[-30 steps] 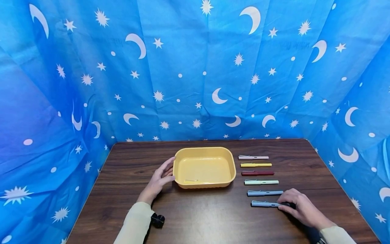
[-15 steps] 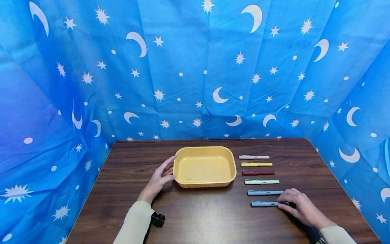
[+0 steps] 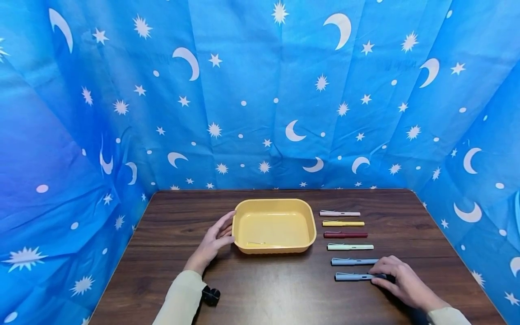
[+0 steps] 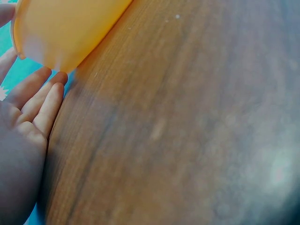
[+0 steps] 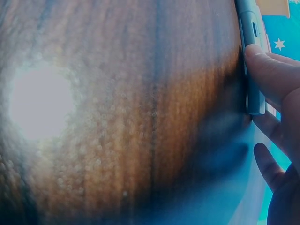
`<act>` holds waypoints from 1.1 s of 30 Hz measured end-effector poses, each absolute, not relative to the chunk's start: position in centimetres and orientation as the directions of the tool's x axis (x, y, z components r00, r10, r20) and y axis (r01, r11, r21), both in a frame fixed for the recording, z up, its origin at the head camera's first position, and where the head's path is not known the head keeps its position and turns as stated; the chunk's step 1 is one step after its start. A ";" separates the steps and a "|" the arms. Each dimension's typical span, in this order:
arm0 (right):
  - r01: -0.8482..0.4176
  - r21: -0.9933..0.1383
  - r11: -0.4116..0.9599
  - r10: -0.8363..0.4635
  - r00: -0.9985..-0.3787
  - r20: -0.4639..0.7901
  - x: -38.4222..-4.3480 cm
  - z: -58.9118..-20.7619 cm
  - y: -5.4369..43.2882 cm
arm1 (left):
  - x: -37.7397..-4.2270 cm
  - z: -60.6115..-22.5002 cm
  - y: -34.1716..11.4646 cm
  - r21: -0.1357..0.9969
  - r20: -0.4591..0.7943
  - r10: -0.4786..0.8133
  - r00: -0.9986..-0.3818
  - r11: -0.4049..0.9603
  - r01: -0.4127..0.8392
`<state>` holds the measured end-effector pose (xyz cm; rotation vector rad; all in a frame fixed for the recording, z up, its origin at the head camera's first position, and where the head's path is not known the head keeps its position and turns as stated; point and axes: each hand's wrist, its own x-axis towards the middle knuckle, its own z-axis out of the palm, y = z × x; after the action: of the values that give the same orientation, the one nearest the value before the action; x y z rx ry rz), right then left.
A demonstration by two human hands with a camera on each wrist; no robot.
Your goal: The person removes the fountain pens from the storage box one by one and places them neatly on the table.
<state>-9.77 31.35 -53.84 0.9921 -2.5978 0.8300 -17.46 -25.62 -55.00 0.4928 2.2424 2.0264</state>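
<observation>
My left hand (image 3: 212, 241) touches the left side of a yellow plastic tray (image 3: 274, 249), thumb near its front corner and fingers extended along the side. From the left wrist, the fingers (image 4: 49, 110) look relaxed beside the tray wall (image 4: 70, 30). My right hand (image 3: 402, 282) pinches the right end of the nearest blue-grey pen (image 3: 352, 276), which lies on the table. In the right wrist view, the thumb (image 5: 269, 70) presses on that pen's barrel (image 5: 255, 96). Just beyond it lies another blue-grey pen (image 3: 353, 262), partly behind the right fingers.
Farther back, capped pens lie in a column: mint green (image 3: 350, 247), dark red (image 3: 345, 234), yellow (image 3: 343, 223) and pale pink (image 3: 339, 213). A thin wire clip (image 3: 256, 243) shows inside the tray's near wall. A blue star-patterned cloth (image 3: 243, 81) surrounds the wooden table (image 3: 260, 293).
The head view has shifted slightly, so the scene sits a little lower. Both hands keep practically the same places on the tray and the pen.
</observation>
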 end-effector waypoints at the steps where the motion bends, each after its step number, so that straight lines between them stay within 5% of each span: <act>1: -0.673 -0.422 0.607 -0.537 -0.739 0.406 -9.8 -53.9 31.3 | -17.5 -55.0 -25.6 0.980 0.154 0.288 -0.945 0.074 0.182; 21: -0.653 -0.419 0.631 -0.531 -0.757 0.381 -9.8 -53.7 31.5 | -17.5 -54.8 -25.6 0.984 0.128 0.284 -0.950 0.087 0.158; 33: -0.522 -0.423 0.741 -0.403 -0.849 0.342 -10.3 -50.6 31.1 | -17.4 -54.8 -25.6 0.979 0.153 0.292 -0.944 0.083 0.185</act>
<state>-10.35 31.07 -50.60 0.7317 -2.7135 0.7595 -17.39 -25.61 -54.82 0.4965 2.2500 2.0133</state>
